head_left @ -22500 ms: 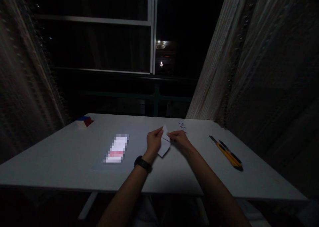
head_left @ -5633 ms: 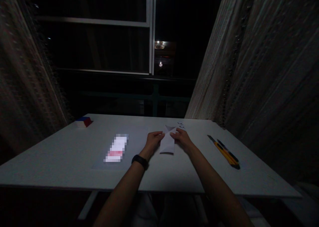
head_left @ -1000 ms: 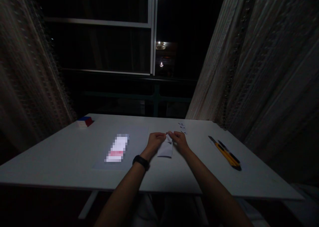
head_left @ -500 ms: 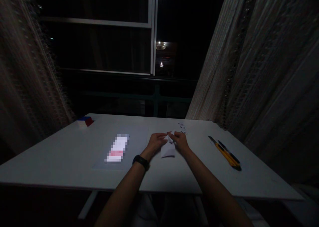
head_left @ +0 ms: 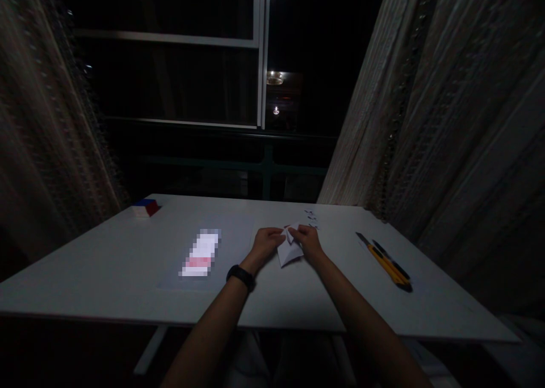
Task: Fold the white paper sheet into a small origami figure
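Note:
A small folded piece of white paper [head_left: 290, 254] is held between my two hands just above the middle of the table, with creased flaps at its far end. My left hand [head_left: 267, 242] pinches its left side near the top; a black band circles that wrist. On the other side, my right hand [head_left: 309, 241] grips the upper right part, thumb lying over a fold. The fingertips beneath the paper are hidden.
The white table [head_left: 128, 263] carries a phone with a blurred, lit screen [head_left: 201, 253] on a pale sheet, a red, blue and white cube [head_left: 145, 208] at the far left, and a yellow utility knife [head_left: 388, 266] beside a black pen [head_left: 389, 257]. Small dark-marked scraps [head_left: 312, 218] lie beyond my hands.
The paper has turned between my hands, its near end now tilted and pointing lower left. My right thumb has shifted slightly over the fold. Other things stayed put.

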The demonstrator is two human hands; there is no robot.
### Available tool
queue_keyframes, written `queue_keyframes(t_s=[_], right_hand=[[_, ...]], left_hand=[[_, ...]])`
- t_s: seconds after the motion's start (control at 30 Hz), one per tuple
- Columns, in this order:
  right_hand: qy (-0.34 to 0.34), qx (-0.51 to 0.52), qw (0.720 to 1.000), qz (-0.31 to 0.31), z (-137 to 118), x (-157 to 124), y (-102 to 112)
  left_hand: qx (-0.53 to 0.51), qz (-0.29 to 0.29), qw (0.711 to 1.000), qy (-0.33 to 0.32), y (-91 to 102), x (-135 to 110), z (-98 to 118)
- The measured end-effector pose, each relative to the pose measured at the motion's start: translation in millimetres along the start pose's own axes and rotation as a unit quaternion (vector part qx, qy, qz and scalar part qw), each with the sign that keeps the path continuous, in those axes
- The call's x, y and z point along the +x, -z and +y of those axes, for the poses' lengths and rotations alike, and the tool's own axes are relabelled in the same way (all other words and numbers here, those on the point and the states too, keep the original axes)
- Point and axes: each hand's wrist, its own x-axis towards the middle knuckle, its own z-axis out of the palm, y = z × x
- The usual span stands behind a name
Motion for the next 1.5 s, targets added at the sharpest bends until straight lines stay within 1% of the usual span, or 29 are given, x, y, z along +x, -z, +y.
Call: queue_keyframes(t_s=[0.17,0.37,0.43,0.5,0.6,0.73,0.8,0.93,1.03,1.17,1.27,1.5], right_hand=[[0.002,-0.002,1.0,-0.025,0.0,0.1,-0.6],[-0.017,0.028,0.998,-0.056,0.0,-0.6,-2.2],[-0.027,0.035,0.997,-0.062,-0.1,-0.7,-2.6],[-0.026,0.032,0.998,-0.057,-0.4,-0.4,-2.6],[-0.013,0.018,0.999,-0.037,-1.3,-0.1,-2.1],[-0.008,0.027,0.999,-0.033,-2.2,-1.1,-1.9],[-0.014,0.041,0.998,-0.039,-1.7,-1.6,-2.2],[-0.02,0.054,0.997,-0.051,-0.9,-1.8,-2.5],[-0.025,0.051,0.997,-0.056,-2.4,-2.4,-2.0],[-0.04,0.056,0.997,-0.047,-5.1,-3.2,-0.6],[-0.057,0.062,0.995,-0.046,-6.1,-3.1,0.1],[-0.056,0.089,0.992,-0.072,-8.7,-5.2,-0.9]], left_hand=[[0.063,0.025,0.997,-0.03,0.6,3.0,-0.8],[0.072,0.051,0.995,-0.045,0.4,3.4,3.7],[0.066,0.05,0.995,-0.053,0.1,2.5,5.9],[0.058,0.035,0.995,-0.067,-0.5,1.1,8.6],[0.037,-0.001,0.996,-0.082,-2.2,-2.5,13.2],[-0.017,-0.069,0.995,-0.07,-4.1,-7.2,16.5],[-0.016,-0.079,0.994,-0.067,-4.5,-7.5,15.8],[0.03,-0.049,0.994,-0.092,-4.5,-4.8,14.0],[0.032,-0.033,0.995,-0.089,-5.2,-4.7,15.3],[-0.017,-0.057,0.996,-0.064,-6.4,-8.5,19.2],[-0.026,-0.066,0.995,-0.065,-5.6,-10.0,20.6],[0.018,0.001,0.995,-0.099,-4.0,-3.4,13.9]])
